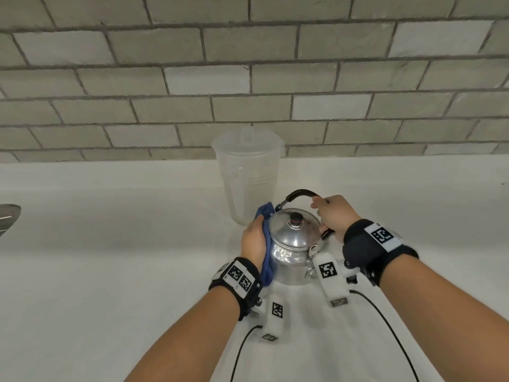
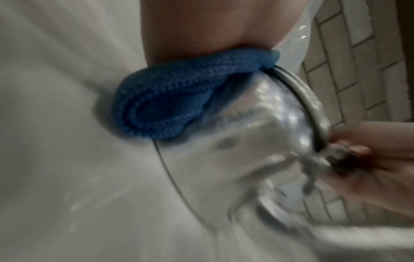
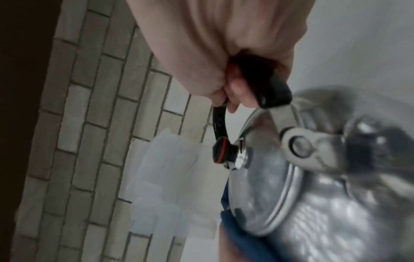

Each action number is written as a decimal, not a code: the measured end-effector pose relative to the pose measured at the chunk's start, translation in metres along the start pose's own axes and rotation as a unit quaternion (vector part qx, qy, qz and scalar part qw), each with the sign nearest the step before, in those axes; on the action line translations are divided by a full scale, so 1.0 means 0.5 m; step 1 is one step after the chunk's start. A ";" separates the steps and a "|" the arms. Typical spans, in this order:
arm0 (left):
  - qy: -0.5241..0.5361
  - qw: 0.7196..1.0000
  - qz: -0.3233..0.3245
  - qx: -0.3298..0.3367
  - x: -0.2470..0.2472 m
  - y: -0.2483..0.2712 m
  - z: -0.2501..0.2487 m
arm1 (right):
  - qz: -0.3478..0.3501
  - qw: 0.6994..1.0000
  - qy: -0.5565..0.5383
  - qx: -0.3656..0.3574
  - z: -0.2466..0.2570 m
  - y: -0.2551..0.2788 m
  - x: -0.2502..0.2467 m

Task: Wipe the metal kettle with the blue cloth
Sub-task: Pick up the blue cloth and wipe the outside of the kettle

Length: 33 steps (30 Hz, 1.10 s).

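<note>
Metal kettle (image 1: 293,245) upright on the white surface (image 1: 110,257), steadied by right hand (image 1: 334,216), fingers curled round handle (image 1: 301,193). Left hand (image 1: 252,241) pressing blue cloth (image 1: 265,244) against its side (finger shape hidden). Wiping apparently underway; remaining sides probably left.

Left hand (image 1: 252,241) fingers hidden behind blue cloth (image 1: 266,244); kettle (image 2: 257,141) blurred in wrist views.

1. Kettle (image 1: 292,244): polished metal, glossy, its lower body finely dimpled.
2. Kettle handle (image 3: 272,92): smooth black plastic on metal brackets.
3. Cloth (image 2: 170,99): blue, knitted, matt.
4. Jug (image 1: 248,172): translucent frosted plastic.
5. Wall (image 1: 248,78): matt grey brick tiles.
6. Counter (image 1: 110,257): smooth white.
</note>
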<state>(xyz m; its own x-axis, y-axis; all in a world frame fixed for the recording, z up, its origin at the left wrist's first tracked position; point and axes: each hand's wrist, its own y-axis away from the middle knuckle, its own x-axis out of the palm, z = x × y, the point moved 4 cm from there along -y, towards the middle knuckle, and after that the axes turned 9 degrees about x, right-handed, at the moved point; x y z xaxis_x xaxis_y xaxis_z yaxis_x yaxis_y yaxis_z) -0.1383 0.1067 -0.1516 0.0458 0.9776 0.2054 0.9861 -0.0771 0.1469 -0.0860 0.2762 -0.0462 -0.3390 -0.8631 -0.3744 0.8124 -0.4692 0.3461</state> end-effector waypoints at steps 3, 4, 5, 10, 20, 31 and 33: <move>-0.004 0.997 -0.028 0.070 0.008 0.062 0.010 | 0.000 0.997 -0.075 0.025 -0.022 0.019 -0.001; -0.007 0.994 -0.028 0.102 0.012 0.082 0.008 | 0.000 0.996 -0.085 0.025 -0.025 0.025 -0.003; -0.004 0.992 -0.021 0.122 0.016 0.094 0.002 | 0.000 0.995 -0.094 0.023 -0.026 0.031 -0.005; -0.051 0.994 0.067 0.066 0.017 0.025 -0.033 | 0.011 0.995 -0.094 0.008 -0.008 0.054 -0.006; -0.131 0.979 0.151 0.041 0.038 0.030 -0.061 | -0.023 0.948 -0.307 0.083 -0.067 0.123 0.003; -0.041 0.998 0.010 0.056 0.009 0.092 -0.001 | 0.044 0.946 -0.316 0.057 -0.082 0.140 0.010; -0.054 0.997 0.057 0.014 0.012 0.069 -0.027 | 0.067 0.946 -0.312 0.051 -0.083 0.143 0.009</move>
<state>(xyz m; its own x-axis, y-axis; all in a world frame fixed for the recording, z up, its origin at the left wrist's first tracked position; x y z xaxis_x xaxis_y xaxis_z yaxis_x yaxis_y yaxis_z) -0.1063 0.1071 -0.1322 0.1732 0.9783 0.1133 0.9775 -0.1849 0.1020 -0.0098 0.2465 -0.0590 -0.4768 -0.8431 0.2488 0.8285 -0.3365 0.4476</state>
